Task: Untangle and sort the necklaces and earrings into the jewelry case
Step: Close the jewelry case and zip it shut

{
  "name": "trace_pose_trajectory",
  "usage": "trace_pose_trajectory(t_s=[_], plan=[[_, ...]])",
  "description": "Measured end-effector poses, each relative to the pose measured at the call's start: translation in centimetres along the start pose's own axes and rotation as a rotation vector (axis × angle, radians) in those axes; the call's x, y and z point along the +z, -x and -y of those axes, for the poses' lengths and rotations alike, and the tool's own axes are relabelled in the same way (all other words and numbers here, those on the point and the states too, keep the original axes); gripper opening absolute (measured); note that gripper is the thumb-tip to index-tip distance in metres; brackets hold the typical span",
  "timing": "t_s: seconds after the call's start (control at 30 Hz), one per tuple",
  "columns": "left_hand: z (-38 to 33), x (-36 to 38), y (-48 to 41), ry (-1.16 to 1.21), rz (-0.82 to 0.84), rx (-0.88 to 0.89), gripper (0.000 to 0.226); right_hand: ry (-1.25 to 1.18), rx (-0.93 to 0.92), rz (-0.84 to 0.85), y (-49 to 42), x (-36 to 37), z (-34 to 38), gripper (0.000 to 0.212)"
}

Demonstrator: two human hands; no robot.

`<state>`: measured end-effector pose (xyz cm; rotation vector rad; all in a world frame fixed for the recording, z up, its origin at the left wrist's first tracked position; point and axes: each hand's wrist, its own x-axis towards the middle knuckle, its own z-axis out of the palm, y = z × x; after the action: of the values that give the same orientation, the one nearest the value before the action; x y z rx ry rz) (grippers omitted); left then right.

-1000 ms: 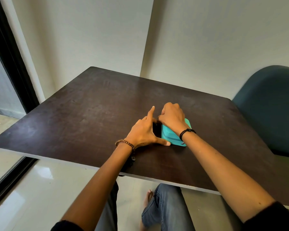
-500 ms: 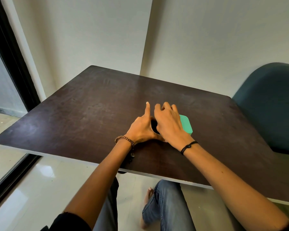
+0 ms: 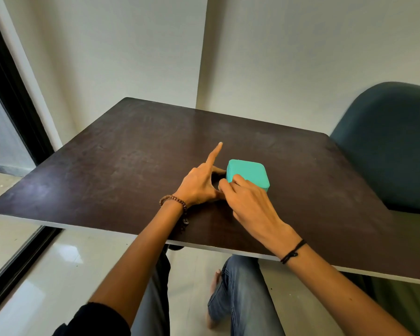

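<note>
A small teal jewelry case (image 3: 249, 174) lies closed on the dark table (image 3: 131, 170), right of its middle. My left hand (image 3: 200, 184) braces the case's left side between thumb and a curled finger, while the index finger sticks up and away. My right hand (image 3: 246, 202) comes in from the near side, its curled fingertips pinching at the case's near-left corner. What they pinch is hidden. No necklaces or earrings are in sight.
A dark teal chair (image 3: 388, 146) stands against the table's right edge. Walls close off the far side, and a dark window frame (image 3: 15, 112) runs along the left. My knees show below the near table edge.
My right hand has slid off the top of the case, round to its near-left corner, so the lid now shows. My left hand has stayed at the case's left side.
</note>
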<state>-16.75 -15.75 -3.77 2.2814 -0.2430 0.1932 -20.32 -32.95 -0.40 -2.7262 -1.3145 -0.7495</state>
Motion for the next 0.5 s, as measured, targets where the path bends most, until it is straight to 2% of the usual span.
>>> trace_pose_trajectory(t_s=[0.2,0.37,0.5], plan=[[0.6,0.3,0.1,-0.23,0.014,0.11,0.08,-0.269,0.091,-0.02,1.7,1.3,-0.7,0.03],[0.8,0.5,0.0,-0.227,0.017,0.108,0.077,-0.328,0.14,-0.162,2.0,2.2,-0.4,0.015],[0.6,0.4,0.1,-0.22,0.013,0.097,0.081,-0.33,0.225,-0.252,2.4,3.1,-0.5,0.019]])
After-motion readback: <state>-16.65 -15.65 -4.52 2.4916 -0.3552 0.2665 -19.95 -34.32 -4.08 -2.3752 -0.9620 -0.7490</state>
